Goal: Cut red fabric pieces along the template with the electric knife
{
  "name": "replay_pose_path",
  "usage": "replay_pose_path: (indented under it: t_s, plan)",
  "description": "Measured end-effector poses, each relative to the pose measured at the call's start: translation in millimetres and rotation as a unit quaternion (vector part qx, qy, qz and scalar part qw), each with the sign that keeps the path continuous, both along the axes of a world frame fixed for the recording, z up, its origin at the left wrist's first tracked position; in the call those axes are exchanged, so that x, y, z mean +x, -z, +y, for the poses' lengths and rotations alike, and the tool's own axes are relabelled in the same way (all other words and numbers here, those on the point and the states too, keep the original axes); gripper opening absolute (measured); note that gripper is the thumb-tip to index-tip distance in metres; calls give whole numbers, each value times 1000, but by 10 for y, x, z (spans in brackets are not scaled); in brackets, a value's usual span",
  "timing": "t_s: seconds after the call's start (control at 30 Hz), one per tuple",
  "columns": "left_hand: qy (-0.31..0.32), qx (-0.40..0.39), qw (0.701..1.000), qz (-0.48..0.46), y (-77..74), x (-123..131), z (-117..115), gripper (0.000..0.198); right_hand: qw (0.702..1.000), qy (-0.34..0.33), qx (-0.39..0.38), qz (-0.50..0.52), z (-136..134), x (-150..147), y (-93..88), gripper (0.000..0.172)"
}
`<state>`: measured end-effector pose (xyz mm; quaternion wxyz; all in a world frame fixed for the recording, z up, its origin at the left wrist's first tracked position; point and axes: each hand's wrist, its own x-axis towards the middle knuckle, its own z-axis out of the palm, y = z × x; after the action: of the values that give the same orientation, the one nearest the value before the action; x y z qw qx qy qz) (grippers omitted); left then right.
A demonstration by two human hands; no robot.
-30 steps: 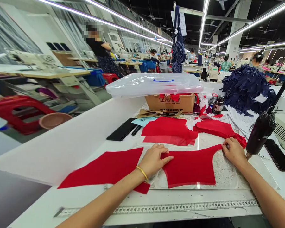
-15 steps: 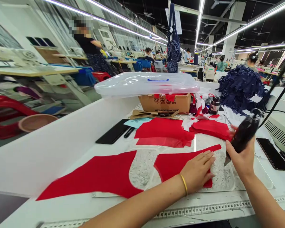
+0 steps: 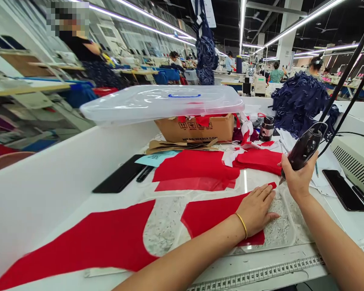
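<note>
My left hand (image 3: pixel 260 208) lies flat, fingers stretched out, on a red fabric piece (image 3: pixel 212 212) over a scarred clear board (image 3: pixel 159 226). In my right hand (image 3: pixel 300 178) is a black corded electric cutter (image 3: pixel 306 149), its pointed metal tip slanting down near the upper right end of that piece. Whether the tip touches anything, I cannot tell. Left of it spreads a larger red fabric piece (image 3: pixel 91 236). Beyond my hands lie more red fabric (image 3: pixel 194 165) and a folded red stack (image 3: pixel 257 161), whose right end is close to the cutter.
A cardboard box (image 3: pixel 197 129) stands at the back under a clear plastic lid (image 3: pixel 157 103). Navy strips (image 3: pixel 300 103) are heaped behind the cutter. On the right are a phone (image 3: pixel 344 190) and a vented machine (image 3: pixel 356 161). A measuring tape (image 3: pixel 255 275) runs along the front edge.
My right hand has carried the cutter upward and away, towards the far end of the red piece. My left hand stays on the fabric, its thumb spread wider. The view has shifted right.
</note>
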<state>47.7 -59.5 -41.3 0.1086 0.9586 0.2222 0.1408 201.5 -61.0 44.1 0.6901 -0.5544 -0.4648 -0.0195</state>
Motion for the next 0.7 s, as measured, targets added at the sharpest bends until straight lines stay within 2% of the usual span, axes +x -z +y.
replay_pose_path:
  t_s: [0.1, 0.27, 0.4, 0.7]
  plan:
    - [1, 6, 1000, 12, -27, 17, -1, 68, 1000, 12, 1, -17, 44, 27, 45, 40]
    - [-7, 30, 999, 22, -39, 26, -22, 69, 999, -45, 9, 17, 125, 82, 165, 36]
    - [-4, 49, 998, 35, -24, 17, -30, 69, 998, -51, 27, 13, 173, 108, 238, 34]
    - [6, 47, 999, 26, -26, 27, -8, 68, 997, -56, 33, 30, 179, 103, 241, 37]
